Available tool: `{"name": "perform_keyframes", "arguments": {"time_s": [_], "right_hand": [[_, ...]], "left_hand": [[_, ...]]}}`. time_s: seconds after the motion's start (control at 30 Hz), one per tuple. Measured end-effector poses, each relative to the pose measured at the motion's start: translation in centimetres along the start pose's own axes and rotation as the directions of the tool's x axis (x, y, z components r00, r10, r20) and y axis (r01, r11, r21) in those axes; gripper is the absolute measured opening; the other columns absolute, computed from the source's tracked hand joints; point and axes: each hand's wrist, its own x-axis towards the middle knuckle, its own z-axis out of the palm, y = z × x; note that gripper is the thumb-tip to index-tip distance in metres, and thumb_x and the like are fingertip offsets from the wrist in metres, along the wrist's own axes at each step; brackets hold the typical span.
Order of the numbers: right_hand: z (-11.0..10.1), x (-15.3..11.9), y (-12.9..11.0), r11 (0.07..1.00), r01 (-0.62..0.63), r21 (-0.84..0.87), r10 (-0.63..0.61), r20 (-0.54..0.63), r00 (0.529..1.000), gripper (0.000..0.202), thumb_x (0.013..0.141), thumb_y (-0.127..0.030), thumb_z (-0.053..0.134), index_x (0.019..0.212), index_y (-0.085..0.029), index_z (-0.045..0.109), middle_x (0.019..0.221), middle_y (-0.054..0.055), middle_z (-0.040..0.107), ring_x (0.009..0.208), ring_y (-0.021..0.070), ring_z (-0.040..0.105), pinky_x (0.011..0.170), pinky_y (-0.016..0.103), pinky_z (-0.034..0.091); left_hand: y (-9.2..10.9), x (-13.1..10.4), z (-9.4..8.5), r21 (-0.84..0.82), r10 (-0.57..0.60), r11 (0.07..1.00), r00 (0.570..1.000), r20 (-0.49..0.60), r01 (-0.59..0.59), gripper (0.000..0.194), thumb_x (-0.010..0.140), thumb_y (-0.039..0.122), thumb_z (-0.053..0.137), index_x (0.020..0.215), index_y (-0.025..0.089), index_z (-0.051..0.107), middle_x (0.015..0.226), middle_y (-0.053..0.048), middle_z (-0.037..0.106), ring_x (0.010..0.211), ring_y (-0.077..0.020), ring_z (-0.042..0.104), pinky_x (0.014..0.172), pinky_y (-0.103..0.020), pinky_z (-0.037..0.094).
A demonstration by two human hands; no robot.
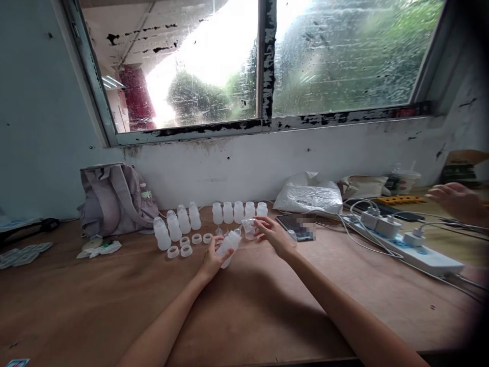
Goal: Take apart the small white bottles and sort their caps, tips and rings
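Observation:
My left hand [214,259] is wrapped round a frosted white baby bottle [229,243], which is tilted to the right with a clear nipple at its top. My right hand [272,234] has its fingers on a clear cap [249,225] just right of that bottle. Several capped bottles [173,226] stand in a row at the left. Behind my hands is a row of open bottles [228,212]. Several white collar rings [185,250] lie left of my left hand, and a loose clear nipple [219,229] stands near its fingertips.
A phone [296,227] and a silvery plastic bag [309,196] lie right of the bottles. A white power strip [416,252] with plugs and cables fills the right side. Another person's hand [456,201] shows at the far right. A grey backpack [114,199] leans against the wall.

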Motion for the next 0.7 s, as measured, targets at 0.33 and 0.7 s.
{"name": "perform_keyframes", "arguments": {"time_s": [0.33, 0.7], "right_hand": [[-0.2, 0.4, 1.6, 0.993, -0.109, 0.034, 0.107, 0.051, 0.993, 0.039, 0.069, -0.044, 0.056, 0.099, -0.019, 0.056, 0.085, 0.007, 0.06, 0.057, 0.0131, 0.059, 0.045, 0.022, 0.046], [0.7, -0.2, 1.5, 0.971, -0.161, 0.174, 0.134, 0.158, 0.978, 0.034, 0.068, -0.032, 0.061, 0.097, -0.015, 0.058, 0.089, 0.01, 0.061, 0.072, 0.0165, 0.059, 0.06, 0.029, 0.051]], "left_hand": [[0.6, 0.1, -0.6, 0.22, 0.117, 0.97, 0.992, -0.056, -0.102, 0.037, 0.064, 0.043, 0.06, 0.088, 0.015, 0.058, 0.084, -0.007, 0.061, 0.079, -0.0193, 0.058, 0.068, -0.028, 0.045], [1.1, 0.2, -0.9, 0.252, 0.177, 0.956, 0.981, -0.084, -0.151, 0.03, 0.067, 0.041, 0.057, 0.084, 0.016, 0.062, 0.085, -0.004, 0.062, 0.081, -0.0173, 0.057, 0.071, -0.026, 0.043]]}}
